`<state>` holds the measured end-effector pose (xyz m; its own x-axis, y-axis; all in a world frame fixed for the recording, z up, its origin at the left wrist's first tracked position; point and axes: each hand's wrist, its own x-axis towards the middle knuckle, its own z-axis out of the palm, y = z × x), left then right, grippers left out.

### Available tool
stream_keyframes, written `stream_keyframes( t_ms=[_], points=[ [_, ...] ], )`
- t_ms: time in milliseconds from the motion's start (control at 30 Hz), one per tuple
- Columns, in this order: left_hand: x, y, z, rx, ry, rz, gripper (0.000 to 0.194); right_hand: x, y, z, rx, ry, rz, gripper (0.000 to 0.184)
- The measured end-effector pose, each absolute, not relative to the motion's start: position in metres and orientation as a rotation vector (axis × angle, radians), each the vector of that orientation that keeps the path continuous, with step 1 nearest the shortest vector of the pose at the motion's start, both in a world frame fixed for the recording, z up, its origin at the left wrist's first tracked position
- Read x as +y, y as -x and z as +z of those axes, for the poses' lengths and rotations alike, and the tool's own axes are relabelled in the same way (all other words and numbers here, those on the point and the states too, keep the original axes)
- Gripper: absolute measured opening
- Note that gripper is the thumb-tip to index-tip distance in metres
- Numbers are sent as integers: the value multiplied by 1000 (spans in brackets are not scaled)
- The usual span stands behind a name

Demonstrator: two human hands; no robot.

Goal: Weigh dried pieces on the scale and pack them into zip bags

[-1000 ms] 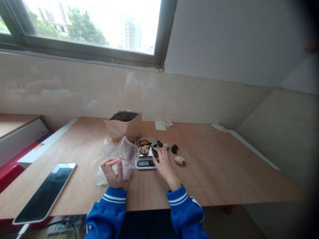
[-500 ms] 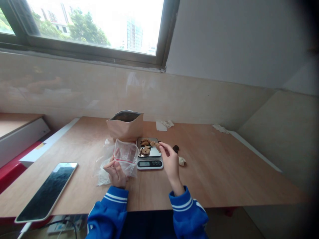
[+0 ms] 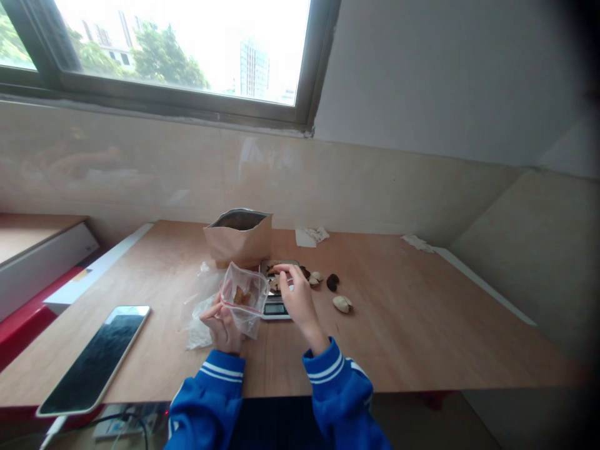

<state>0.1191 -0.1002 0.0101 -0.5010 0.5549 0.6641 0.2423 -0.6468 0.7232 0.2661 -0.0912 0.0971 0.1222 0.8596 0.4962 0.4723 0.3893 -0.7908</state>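
Note:
My left hand (image 3: 224, 328) is closed on the rim of a clear zip bag (image 3: 250, 319) with a red seal line. The bag's mouth gapes toward the scale, and a brown dried piece (image 3: 242, 296) shows inside. My right hand (image 3: 300, 303) hovers over a small digital kitchen scale (image 3: 276, 310), thumb and fingers apart, with nothing visible between them. Several tan dried slices (image 3: 274, 284) lie on the scale's shiny plate, partly hidden by that hand. To the right of the scale sit dark wrinkled pieces (image 3: 332, 282) and pale, cream-coloured pieces (image 3: 342, 304).
Behind the bag stands an open brown paper pouch (image 3: 241, 240). More clear plastic bags (image 3: 199, 319) lie left of my left hand. A phone (image 3: 96, 359) with a charging cable rests at the left front edge. Crumpled white paper (image 3: 312, 236) lies by the wall.
My right hand has moved left over the scale and no longer shows a tan slice in its fingers. A brown piece now shows in the bag, whose mouth has tipped wider.

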Motion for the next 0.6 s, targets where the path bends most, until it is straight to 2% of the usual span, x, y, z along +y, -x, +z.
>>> stream_keyframes(
  t_ms=[167, 267, 467, 600],
  points=[
    [-100, -120, 12, 1209, -1430, 2211, 13, -75, -285, 49, -1806, 1363, 248, 34],
    [-99, -120, 12, 1215, -1418, 2231, 11, -73, -289, 37, -1894, 1426, 194, 38],
    [-99, -119, 11, 1176, -1420, 2243, 14, -77, -288, 51, -1773, 1573, 161, 17],
    [-99, -120, 12, 1205, -1378, 2220, 14, -87, -282, 76, -1437, 1416, 398, 26]
  ],
)
